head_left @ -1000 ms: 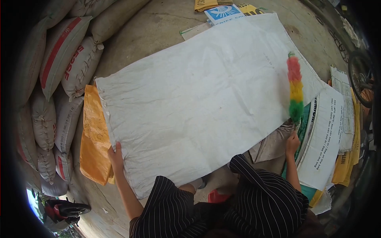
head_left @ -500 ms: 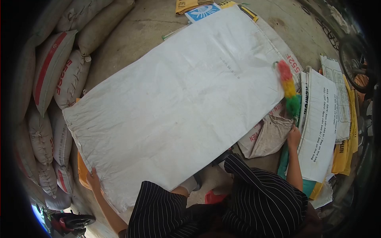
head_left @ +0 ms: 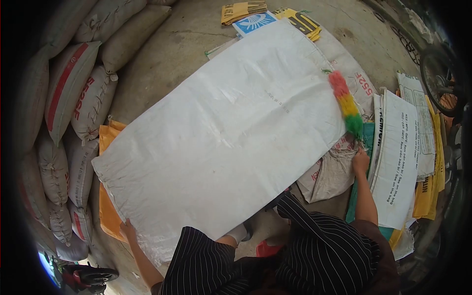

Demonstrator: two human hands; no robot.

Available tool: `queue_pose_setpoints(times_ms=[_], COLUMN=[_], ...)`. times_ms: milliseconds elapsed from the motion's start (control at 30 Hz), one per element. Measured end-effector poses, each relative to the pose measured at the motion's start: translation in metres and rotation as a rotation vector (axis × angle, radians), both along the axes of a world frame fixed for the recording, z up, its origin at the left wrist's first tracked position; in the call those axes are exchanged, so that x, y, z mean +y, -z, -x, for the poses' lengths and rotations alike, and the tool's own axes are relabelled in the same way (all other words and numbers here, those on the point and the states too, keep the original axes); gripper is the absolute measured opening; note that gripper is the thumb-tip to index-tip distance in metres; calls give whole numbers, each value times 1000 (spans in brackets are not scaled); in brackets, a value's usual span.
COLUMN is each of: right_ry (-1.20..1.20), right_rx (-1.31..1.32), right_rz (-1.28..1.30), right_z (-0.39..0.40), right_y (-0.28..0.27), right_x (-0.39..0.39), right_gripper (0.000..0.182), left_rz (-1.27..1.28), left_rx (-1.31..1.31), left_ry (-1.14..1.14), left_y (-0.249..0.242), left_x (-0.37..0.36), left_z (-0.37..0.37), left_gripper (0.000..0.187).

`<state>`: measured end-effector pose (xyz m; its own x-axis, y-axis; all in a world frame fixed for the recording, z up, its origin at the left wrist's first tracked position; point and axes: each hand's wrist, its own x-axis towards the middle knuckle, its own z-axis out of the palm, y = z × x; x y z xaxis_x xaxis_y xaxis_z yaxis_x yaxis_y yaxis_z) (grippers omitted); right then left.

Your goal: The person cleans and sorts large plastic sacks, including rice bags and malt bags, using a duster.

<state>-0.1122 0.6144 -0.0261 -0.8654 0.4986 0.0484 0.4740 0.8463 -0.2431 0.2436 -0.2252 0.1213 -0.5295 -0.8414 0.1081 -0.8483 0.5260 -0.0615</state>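
Observation:
A large white woven sack (head_left: 216, 132) lies flat across the middle of the view, on top of other sacks. My left hand (head_left: 128, 231) grips its lower left edge, fingers closed on the plastic. In my right hand (head_left: 361, 161) is the handle of a feather duster (head_left: 345, 104) with red, yellow and green bands; the duster rests by the sack's right edge. An orange sack (head_left: 109, 209) shows from under the white one on the left. Below the duster lies a crumpled beige sack (head_left: 327, 179).
Filled sacks (head_left: 71, 93) are piled along the left. Flat printed sacks (head_left: 396, 157) lie in a stack on the right. Folded yellow and blue sacks (head_left: 255, 22) are at the top. A bicycle wheel (head_left: 440, 78) stands at the upper right and a motorbike (head_left: 81, 278) at the lower left.
The white sack's left end has shifted right and down with my left hand, showing more orange sack. My right hand and the duster have tilted slightly left. More yellow sack shows at the top.

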Motion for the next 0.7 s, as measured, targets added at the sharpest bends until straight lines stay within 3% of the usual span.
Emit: queue_pose_setpoints(times_ms=[133,200,333,400,467,533,600,667,700], right_ry=[30,-78,-809,-1239,-1533,-1483,-1083,-517,-467], right_rx=[88,186,49,21,-172,-125,-64,39,17], right_rz=[118,302,259,301,121,70,5,2,-29], right_z=[8,9,11,14,30,67,96,109,109], right_y=[-10,-17,-32,-11,-6,-1,12,25,27], right_x=[-45,-83,-179,-222,-247,-237,-205,-162,-139], right_gripper=[39,39,28,25,24,24,25,25,25], left_rz=[-60,30,-17,11,-8,-13,38,42,30], left_rx=[-40,14,-17,34,-15,-69,-118,-106,-87], left_ry=[-68,-101,-87,-52,-98,-130,-167,-184,-202], left_y=[5,12,11,17,10,6,13,12,13], left_x=[10,5,10,9,15,17,13,15,19], left_z=[1,-3,2,-3,-8,-11,-23,-27,-28], left_gripper=[39,38,37,36,37,37,37,36,36])
